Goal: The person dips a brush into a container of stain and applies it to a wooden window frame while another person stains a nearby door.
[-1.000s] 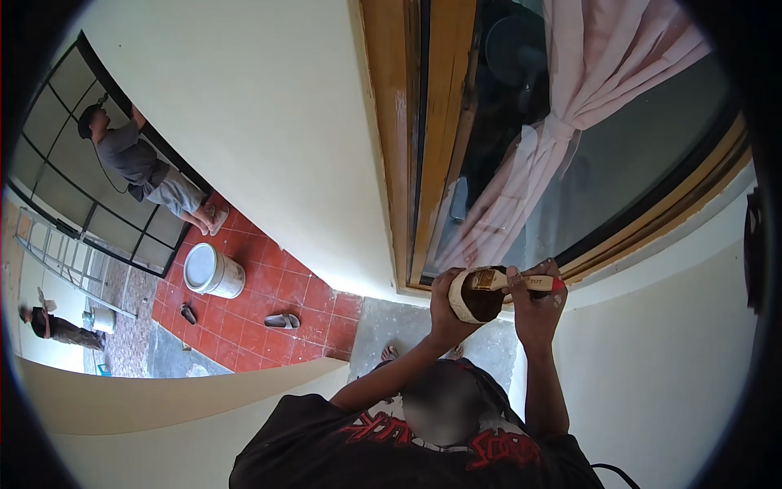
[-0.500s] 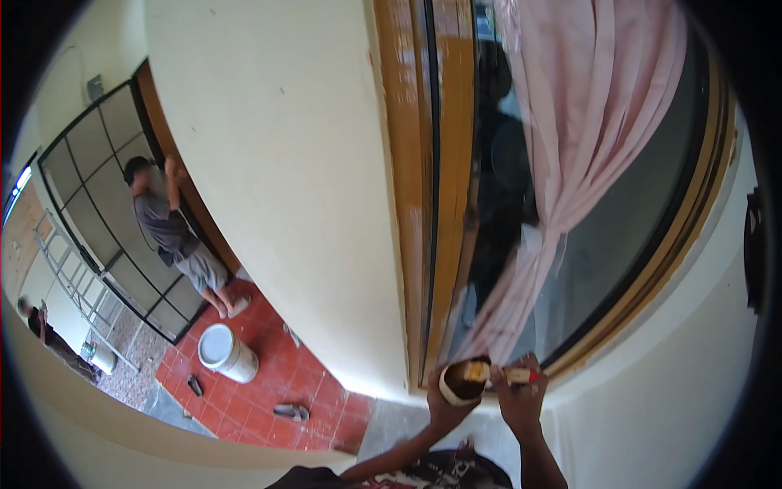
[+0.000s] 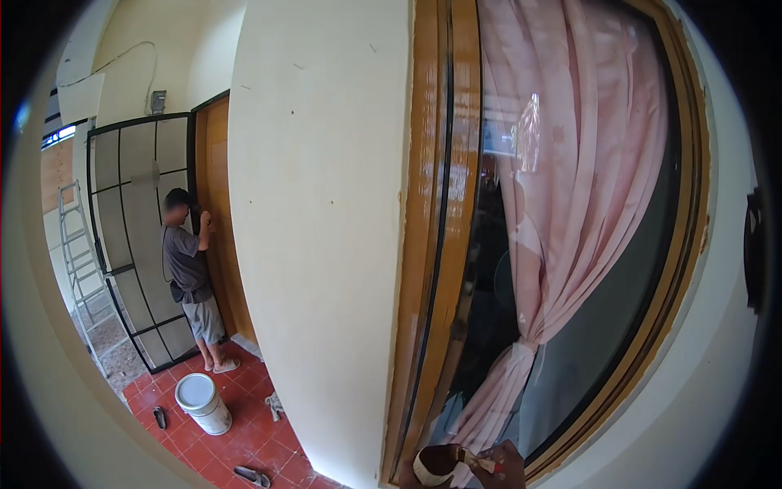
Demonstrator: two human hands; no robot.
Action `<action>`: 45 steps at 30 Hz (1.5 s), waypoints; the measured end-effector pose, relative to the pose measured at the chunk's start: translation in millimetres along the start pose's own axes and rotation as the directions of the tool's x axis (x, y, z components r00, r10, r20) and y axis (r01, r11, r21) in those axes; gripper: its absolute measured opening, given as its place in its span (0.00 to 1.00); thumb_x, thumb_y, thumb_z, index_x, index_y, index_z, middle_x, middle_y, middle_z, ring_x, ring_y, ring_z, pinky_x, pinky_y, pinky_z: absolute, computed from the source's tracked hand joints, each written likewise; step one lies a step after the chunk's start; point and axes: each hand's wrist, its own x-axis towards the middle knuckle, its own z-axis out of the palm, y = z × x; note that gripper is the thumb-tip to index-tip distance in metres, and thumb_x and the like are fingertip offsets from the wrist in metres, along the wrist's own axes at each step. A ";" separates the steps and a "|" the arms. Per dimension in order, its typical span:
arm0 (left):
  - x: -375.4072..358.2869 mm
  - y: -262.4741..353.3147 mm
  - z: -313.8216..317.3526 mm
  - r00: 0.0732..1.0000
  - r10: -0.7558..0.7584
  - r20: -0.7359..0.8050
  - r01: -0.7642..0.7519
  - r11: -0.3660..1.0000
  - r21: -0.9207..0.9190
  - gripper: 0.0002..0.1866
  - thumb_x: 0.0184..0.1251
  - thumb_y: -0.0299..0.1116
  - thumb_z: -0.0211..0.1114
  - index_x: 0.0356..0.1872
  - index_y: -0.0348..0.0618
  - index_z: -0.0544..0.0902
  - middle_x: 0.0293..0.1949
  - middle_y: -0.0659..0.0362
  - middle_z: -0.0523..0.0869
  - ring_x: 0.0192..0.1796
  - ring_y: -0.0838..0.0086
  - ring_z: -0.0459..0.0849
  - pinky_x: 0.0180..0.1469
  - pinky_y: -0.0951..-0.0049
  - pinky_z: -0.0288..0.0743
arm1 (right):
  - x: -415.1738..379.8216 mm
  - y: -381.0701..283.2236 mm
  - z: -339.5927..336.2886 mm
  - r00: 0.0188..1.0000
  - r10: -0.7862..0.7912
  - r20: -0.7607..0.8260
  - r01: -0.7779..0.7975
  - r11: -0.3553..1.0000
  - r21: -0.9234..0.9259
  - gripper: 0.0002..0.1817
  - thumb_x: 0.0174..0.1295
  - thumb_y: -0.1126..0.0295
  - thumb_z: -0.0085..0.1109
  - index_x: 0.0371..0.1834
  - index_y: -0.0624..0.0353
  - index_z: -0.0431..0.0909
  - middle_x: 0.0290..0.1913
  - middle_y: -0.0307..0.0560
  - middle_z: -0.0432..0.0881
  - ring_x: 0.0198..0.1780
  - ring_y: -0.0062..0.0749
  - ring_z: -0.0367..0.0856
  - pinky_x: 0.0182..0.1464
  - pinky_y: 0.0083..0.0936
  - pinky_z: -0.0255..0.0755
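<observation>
At the bottom edge of the view, a round cup (image 3: 423,470) with a pale rim and brown inside is held by my left hand (image 3: 406,476), mostly cut off by the frame. My right hand (image 3: 510,466) is closed on a paintbrush (image 3: 486,464), whose bristle end is over the cup's opening. Just above them stands the window's varnished wooden frame (image 3: 419,342), with glass and a tied pink curtain (image 3: 570,163) behind it.
Left of the window is a pale wall (image 3: 318,244). Beyond, a person (image 3: 189,261) stands at a wooden door (image 3: 218,163) beside an open screen door (image 3: 134,228). A lidded bucket (image 3: 210,411), sandals (image 3: 251,475) and a ladder (image 3: 77,261) are at left.
The view has tilted up and levelled, so my hands, the cup and the brush sit lower, partly out of frame. The second distant person at far left is out of view.
</observation>
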 end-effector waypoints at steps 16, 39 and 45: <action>41.2 37.3 26.2 0.960 -0.044 0.276 0.164 0.889 -0.428 0.59 0.38 0.42 0.90 0.73 0.39 0.63 0.66 0.48 0.74 0.69 0.57 0.74 0.70 0.54 0.69 | 30.3 36.0 -87.3 0.915 0.005 0.404 0.001 1.000 -0.015 0.17 0.54 0.75 0.73 0.49 0.54 0.85 0.47 0.47 0.86 0.50 0.41 0.85 0.54 0.38 0.81; 93.8 144.9 25.9 0.904 0.104 0.415 0.054 0.934 -0.353 0.56 0.43 0.38 0.87 0.72 0.38 0.59 0.65 0.49 0.73 0.69 0.61 0.74 0.70 0.61 0.70 | 97.9 19.3 -138.0 0.971 -0.119 0.207 0.073 0.973 0.218 0.16 0.44 0.78 0.77 0.37 0.60 0.82 0.37 0.45 0.85 0.38 0.33 0.85 0.38 0.29 0.80; 113.9 184.1 22.5 0.898 0.057 0.435 0.084 0.950 -0.299 0.51 0.50 0.35 0.83 0.72 0.37 0.59 0.62 0.49 0.75 0.66 0.64 0.76 0.67 0.61 0.71 | 126.7 -4.2 -140.7 0.959 0.193 0.208 -0.228 0.961 0.156 0.13 0.57 0.75 0.75 0.43 0.64 0.83 0.32 0.45 0.86 0.33 0.22 0.85 0.35 0.19 0.79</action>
